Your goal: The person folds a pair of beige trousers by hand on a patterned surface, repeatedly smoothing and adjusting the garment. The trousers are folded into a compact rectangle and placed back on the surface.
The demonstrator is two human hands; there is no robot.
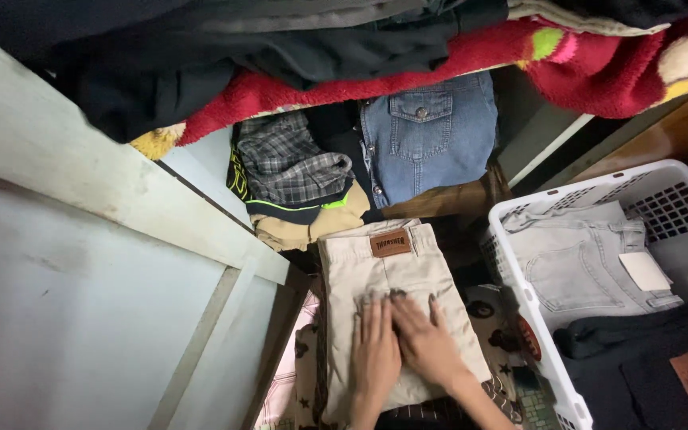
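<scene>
Folded beige trousers with a brown leather patch at the waistband lie on a low stack of clothes in a cupboard. My left hand and my right hand both rest flat on the trousers, fingers spread, side by side and touching. Neither hand grips anything. Under the trousers shows a patterned cloth with dark shapes on a pale ground.
Behind stand piles of folded clothes: a grey plaid shirt on tan cloth, and a blue denim shirt. Above hang a red fleece blanket and dark garments. A white laundry basket at right holds pale grey jeans and dark jeans. A pale cupboard door stands left.
</scene>
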